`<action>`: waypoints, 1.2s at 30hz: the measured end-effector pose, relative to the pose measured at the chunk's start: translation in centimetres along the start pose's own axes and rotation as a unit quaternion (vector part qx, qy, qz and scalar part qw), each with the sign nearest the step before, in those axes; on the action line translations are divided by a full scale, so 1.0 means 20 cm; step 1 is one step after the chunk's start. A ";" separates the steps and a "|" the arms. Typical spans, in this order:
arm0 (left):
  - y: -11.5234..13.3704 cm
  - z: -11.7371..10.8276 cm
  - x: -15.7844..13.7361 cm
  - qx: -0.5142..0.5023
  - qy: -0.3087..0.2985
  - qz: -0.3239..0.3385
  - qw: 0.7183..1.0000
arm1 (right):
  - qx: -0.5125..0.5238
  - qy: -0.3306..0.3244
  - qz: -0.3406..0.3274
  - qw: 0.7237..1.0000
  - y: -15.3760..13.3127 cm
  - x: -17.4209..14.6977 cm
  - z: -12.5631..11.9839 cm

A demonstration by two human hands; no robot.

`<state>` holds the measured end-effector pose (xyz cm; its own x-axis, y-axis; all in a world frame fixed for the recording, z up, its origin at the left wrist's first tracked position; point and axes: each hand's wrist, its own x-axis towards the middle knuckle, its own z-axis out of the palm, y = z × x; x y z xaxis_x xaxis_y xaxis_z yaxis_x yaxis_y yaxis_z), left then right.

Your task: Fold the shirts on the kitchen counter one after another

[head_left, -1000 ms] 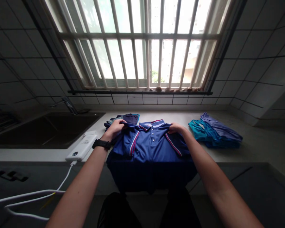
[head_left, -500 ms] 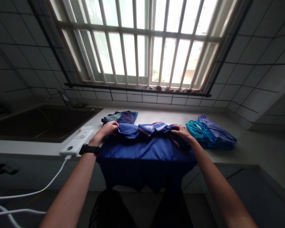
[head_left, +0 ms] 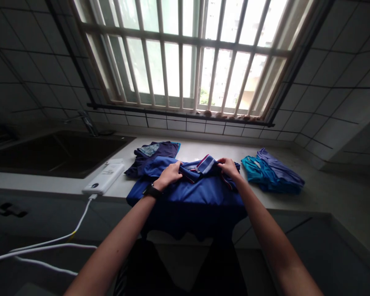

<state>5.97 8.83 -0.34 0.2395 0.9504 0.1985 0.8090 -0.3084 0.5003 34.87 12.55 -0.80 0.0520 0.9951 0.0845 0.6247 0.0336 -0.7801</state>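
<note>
A blue collared shirt [head_left: 191,193] lies across the counter, its lower part hanging over the front edge. The collar [head_left: 206,164], trimmed in red and white, is bunched up at the far side. My left hand [head_left: 172,173] pinches the fabric at the collar's left side. On the right of the collar, my right hand [head_left: 228,167] grips the cloth between thumb and fingers. Behind and left of the shirt rests a dark navy folded garment [head_left: 156,151], partly covered by it. Teal and purple folded clothes [head_left: 269,172] sit to the right of my right hand.
A dark sink [head_left: 58,152] with a faucet [head_left: 88,123] is set into the counter at left. Near the front edge lies a white power bank [head_left: 105,177] with a white cable [head_left: 83,216] hanging down. A barred window [head_left: 188,53] is behind the white counter [head_left: 296,201].
My left hand has moved right, from the shirt's left shoulder to beside the collar. My right hand has shifted slightly left. The collar is lifted and drawn together.
</note>
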 end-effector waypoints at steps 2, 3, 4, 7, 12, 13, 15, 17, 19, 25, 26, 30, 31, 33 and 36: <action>0.00 -0.02 -0.04 -0.020 0.077 0.008 0.997 | 0.060 0.037 -0.034 0.997 0.01 -0.06 -0.04; -0.01 -0.04 -0.07 -0.037 0.107 0.032 0.993 | 0.106 0.037 -0.063 0.992 0.04 -0.10 -0.07; -0.02 -0.07 -0.11 -0.055 0.123 0.063 0.989 | 0.152 0.017 -0.094 0.984 0.06 -0.15 -0.11; -0.08 -0.14 -0.29 -0.096 0.048 0.153 0.982 | 0.197 -0.124 -0.151 0.961 0.17 -0.33 -0.22; -0.20 -0.06 -0.51 0.026 -0.054 0.148 0.987 | -0.034 -0.193 -0.220 0.956 0.30 -0.57 -0.23; -0.21 -0.03 -0.54 0.070 -0.053 0.134 0.987 | -0.078 -0.178 -0.238 0.952 0.31 -0.59 -0.21; -0.22 0.03 -0.56 0.147 -0.071 0.109 0.981 | -0.143 -0.152 -0.256 0.944 0.34 -0.59 -0.15; -0.23 0.05 -0.56 0.190 -0.104 0.107 0.970 | -0.180 -0.135 -0.260 0.939 0.36 -0.56 -0.10; -0.23 0.05 -0.54 0.189 -0.129 0.132 0.965 | -0.198 -0.116 -0.263 0.937 0.37 -0.52 -0.06; -0.26 0.06 -0.37 0.089 -0.133 0.169 0.973 | -0.263 -0.080 -0.224 0.935 0.35 -0.34 -0.03; -0.25 0.07 -0.33 0.085 -0.130 0.168 0.974 | -0.275 -0.077 -0.212 0.935 0.35 -0.31 -0.03; -0.19 0.14 -0.20 0.098 -0.098 0.126 0.982 | -0.314 -0.062 -0.170 0.932 0.34 -0.18 -0.01; -0.17 0.15 -0.16 0.104 -0.086 0.107 0.985 | -0.322 -0.059 -0.160 0.931 0.34 -0.14 -0.01; -0.14 0.17 -0.09 0.120 -0.069 0.074 0.988 | -0.337 -0.054 -0.140 0.930 0.33 -0.08 0.00; -0.09 0.16 0.02 0.149 -0.059 0.030 0.987 | -0.348 -0.050 -0.108 0.930 0.30 0.01 0.02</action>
<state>6.26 10.00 -3.78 0.3385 0.9344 0.1111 0.9094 -0.3552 0.2165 38.37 12.97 -5.66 -0.1852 0.9769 0.1070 0.9668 0.2006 -0.1580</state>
